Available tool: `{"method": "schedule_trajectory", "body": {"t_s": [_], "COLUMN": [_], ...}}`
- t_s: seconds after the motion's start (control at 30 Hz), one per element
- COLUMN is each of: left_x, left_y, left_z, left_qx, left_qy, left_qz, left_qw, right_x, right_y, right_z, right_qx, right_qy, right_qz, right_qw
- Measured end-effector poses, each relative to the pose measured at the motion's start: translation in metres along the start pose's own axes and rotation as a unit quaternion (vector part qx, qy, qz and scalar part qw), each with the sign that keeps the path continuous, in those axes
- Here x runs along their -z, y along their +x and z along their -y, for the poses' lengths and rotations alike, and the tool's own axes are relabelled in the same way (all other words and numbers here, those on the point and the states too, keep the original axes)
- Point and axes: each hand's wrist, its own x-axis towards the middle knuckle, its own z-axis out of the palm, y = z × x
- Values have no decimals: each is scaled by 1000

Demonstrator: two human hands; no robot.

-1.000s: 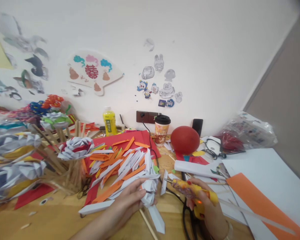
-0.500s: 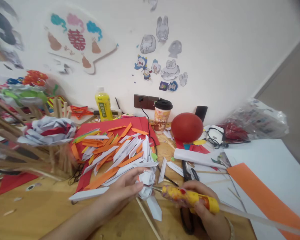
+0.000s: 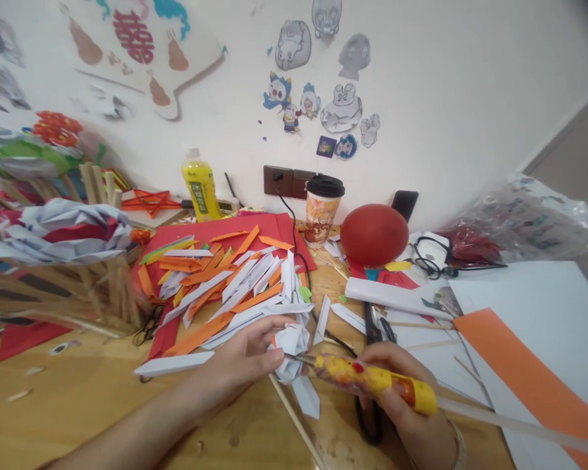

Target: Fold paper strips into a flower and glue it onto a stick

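Between the thumb and fingers of my left hand is a white folded paper flower with a bit of orange at its left side. A thin wooden stick runs down from beneath the flower towards me. My right hand is wrapped round a yellow hot glue gun, whose metal nozzle points left and meets the flower near my left thumb. A long translucent glue stick sticks out of the gun's back end. One white folded strip lies just below the flower.
Behind my hands lies a heap of white and orange folded paper strips on red paper. Black scissors lie partly under my right hand. A lidded paper cup, a red balloon and a yellow bottle stand along the wall. Paper flowers on sticks crowd the left.
The view has tilted downward a little, so the wall items sit higher. My hands keep nearly the same pose, with the glue gun's nozzle still at the paper flower.
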Motion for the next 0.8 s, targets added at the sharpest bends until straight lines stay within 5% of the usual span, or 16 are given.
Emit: {"method": "schedule_trajectory", "body": {"t_s": [0.5,0.8], "left_x": [-1,-1], "left_y": [0,0], "left_z": [2,2], "left_qx": [1,1], "left_qy": [-46,-58], "left_qz": [14,7], "left_qw": [999,998], "right_x": [4,6], "right_y": [-3,-4], "right_z": [-17,-17], "right_qx": [35,-76], "right_qy": [4,84], "right_qz": [34,116], "right_qw": [999,987]}}
